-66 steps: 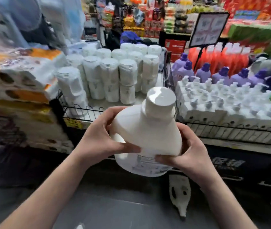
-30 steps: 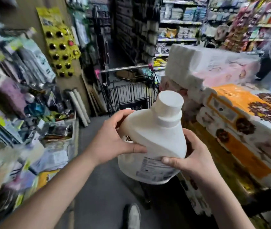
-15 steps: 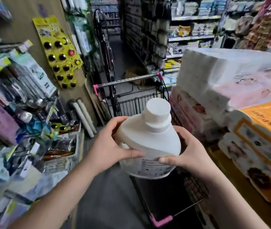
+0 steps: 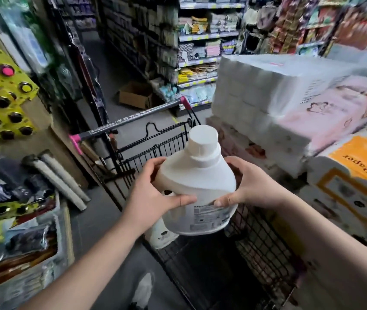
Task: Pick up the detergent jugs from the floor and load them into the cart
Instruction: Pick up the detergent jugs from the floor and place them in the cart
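2 hands, left hand [image 4: 152,198], right hand [image 4: 253,186], clamp a smooth white plastic jug [image 4: 200,184], seemingly over the black wire cart [image 4: 265,245].

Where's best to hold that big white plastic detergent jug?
Grip the white plastic detergent jug by its sloping shoulders below the white cap, one hand from each side, as the left hand and right hand do: it looks too broad for one palm.
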`<control>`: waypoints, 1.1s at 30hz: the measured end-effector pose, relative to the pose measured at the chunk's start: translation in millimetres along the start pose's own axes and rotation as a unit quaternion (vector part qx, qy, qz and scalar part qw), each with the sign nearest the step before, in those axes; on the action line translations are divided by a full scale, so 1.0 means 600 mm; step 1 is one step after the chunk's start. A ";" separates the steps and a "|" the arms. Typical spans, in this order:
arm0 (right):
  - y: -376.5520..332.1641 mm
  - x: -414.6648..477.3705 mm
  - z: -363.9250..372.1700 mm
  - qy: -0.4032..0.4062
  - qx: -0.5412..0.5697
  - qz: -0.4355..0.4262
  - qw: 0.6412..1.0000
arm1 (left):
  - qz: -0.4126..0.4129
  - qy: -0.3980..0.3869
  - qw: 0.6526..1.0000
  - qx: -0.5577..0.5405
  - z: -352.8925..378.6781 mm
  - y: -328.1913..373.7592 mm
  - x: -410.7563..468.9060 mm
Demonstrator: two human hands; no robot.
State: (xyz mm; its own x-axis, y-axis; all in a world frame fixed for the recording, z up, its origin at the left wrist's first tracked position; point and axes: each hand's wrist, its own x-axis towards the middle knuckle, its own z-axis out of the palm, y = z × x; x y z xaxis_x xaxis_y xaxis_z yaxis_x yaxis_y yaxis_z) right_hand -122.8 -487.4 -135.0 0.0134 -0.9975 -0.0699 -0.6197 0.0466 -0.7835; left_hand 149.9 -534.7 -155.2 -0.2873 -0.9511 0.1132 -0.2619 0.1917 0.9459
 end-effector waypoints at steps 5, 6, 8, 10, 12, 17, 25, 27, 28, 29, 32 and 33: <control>-0.015 0.111 0.022 -0.024 -0.099 0.064 0.993 | -0.007 -0.040 0.999 0.015 -0.027 -0.068 0.115; -0.019 0.131 0.026 -0.031 -0.119 0.075 0.990 | -0.006 -0.051 0.998 0.023 -0.029 -0.080 0.135; -0.023 0.168 0.037 -0.039 -0.148 0.088 0.984 | -0.009 -0.071 0.997 0.032 -0.030 -0.098 0.172; -0.022 0.197 0.046 -0.033 -0.179 0.090 0.979 | -0.013 -0.087 0.995 0.037 -0.027 -0.112 0.204; -0.012 0.220 0.046 -0.029 -0.192 0.093 0.976 | -0.016 -0.100 0.994 0.038 -0.016 -0.123 0.229; 0.029 0.278 0.035 -0.068 -0.249 0.103 0.960 | -0.028 -0.108 0.993 0.049 0.022 -0.154 0.259; 0.130 0.363 0.039 -0.129 -0.314 0.082 0.937 | -0.099 -0.092 0.987 0.082 0.101 -0.210 0.294; 0.166 0.385 0.045 -0.140 -0.315 0.075 0.936 | -0.116 -0.092 0.985 0.087 0.124 -0.231 0.300; 0.188 0.394 0.052 -0.148 -0.315 0.074 0.935 | -0.125 -0.092 0.984 0.086 0.135 -0.241 0.304; 0.206 0.403 0.060 -0.159 -0.315 0.072 0.933 | -0.137 -0.092 0.982 0.090 0.146 -0.253 0.307; 0.269 0.423 0.079 -0.178 -0.325 0.052 0.927 | -0.161 -0.092 0.974 0.129 0.183 -0.294 0.310; 0.288 0.427 0.086 -0.178 -0.329 0.051 0.926 | -0.164 -0.089 0.973 0.139 0.196 -0.308 0.313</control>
State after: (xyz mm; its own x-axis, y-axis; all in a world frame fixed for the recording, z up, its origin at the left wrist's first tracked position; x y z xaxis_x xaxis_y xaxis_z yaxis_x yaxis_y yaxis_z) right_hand -185.6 -732.0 -320.2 0.1131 -0.9032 -0.4141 -0.9744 -0.0193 -0.2240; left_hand 36.0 -720.3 -344.7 -0.2945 -0.9201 -0.2582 -0.5987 -0.0329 0.8003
